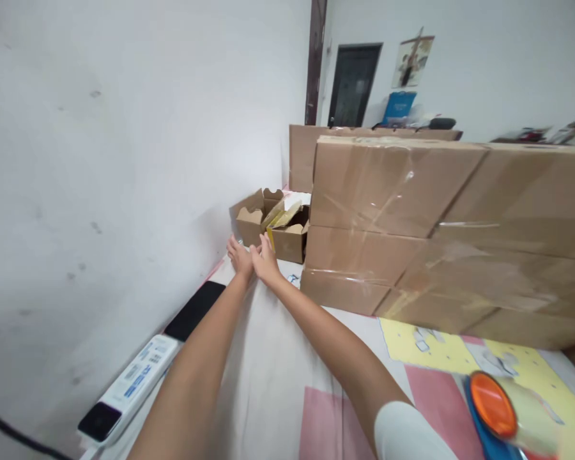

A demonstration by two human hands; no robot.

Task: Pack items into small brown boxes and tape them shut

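My left hand (240,257) reaches forward beside the white wall, its fingers apart and nothing seen in them. Close against it, my right hand (266,260) has its fingers stretched out, and the two hands seem to touch near the thumbs. Just beyond my fingers stand two small open cardboard boxes. The left box (249,230) has its flaps raised near the wall. The right box (289,246) holds something flat with a yellow edge (280,219). Whether my fingertips touch the boxes, I cannot tell.
Large taped cartons (374,185) are stacked on the right. Along the wall lie a black flat object (196,310) and a white device (131,386) with a label. A tape dispenser with a tape roll (493,406) rests at lower right on the patterned cloth (326,421).
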